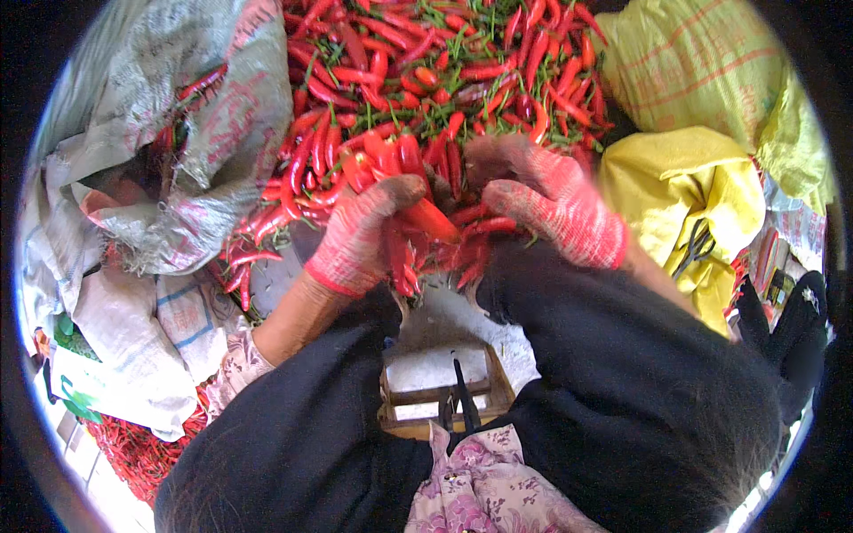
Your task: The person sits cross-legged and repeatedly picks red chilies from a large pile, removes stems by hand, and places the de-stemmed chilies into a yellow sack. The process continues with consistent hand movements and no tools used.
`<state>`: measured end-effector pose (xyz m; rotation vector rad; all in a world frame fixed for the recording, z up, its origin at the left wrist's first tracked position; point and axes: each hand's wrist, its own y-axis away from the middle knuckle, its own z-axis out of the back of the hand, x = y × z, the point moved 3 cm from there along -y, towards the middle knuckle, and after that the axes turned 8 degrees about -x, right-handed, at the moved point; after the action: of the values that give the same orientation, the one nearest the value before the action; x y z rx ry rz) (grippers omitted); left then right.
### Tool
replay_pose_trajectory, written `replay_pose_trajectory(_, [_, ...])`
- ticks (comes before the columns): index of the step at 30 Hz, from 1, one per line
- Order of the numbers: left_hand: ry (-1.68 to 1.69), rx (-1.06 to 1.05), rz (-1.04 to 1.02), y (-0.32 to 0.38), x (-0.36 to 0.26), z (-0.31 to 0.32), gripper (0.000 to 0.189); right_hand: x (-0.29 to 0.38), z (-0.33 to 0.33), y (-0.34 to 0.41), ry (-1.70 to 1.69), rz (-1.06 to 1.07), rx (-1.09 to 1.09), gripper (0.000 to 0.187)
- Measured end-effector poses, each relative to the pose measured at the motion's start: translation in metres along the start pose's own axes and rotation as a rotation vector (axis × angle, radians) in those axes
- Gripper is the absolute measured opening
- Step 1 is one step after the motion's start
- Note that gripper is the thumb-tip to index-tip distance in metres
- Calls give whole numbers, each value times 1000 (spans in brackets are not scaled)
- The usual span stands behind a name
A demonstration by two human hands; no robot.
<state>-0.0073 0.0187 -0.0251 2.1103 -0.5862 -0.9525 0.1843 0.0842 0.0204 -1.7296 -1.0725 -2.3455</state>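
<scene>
My left hand [366, 230], in a red-and-white knit glove with dirty fingertips, holds several red chili peppers [426, 216] in a bundle, their cut or stemless ends pointing up. My right hand [553, 203], in a matching glove, is just to the right, its thumb and fingers bent. Its fingertips are blurred over the pile, and whether they pinch anything is unclear. Beyond both hands spreads a large heap of red chilies [400, 73] with green stems. More chilies lie below the hands, between my knees.
Grey woven sacks [253, 133] stand at the left, white ones [120, 320] below them. Yellow sacks [680, 166] stand at the right, with dark-handled scissors [696, 246] on the nearer one. A wooden stool or frame [443, 393] shows between my legs. More chilies [140, 460] lie at lower left.
</scene>
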Motion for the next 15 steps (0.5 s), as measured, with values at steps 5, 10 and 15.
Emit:
replay_pose_trajectory(5, [-175, -16, -261, -11, -16, -11, 33, 13, -50, -23, 100, 321, -105, 116])
replay_pose_trajectory(10, [-111, 222, -52, -1, 8, -13, 57, -24, -52, -23, -32, 274, -47, 102])
replay_pose_trajectory(15, [-377, 337, -305, -6, 9, -16, 98, 4, -25, -18, -382, 209, 249, 100])
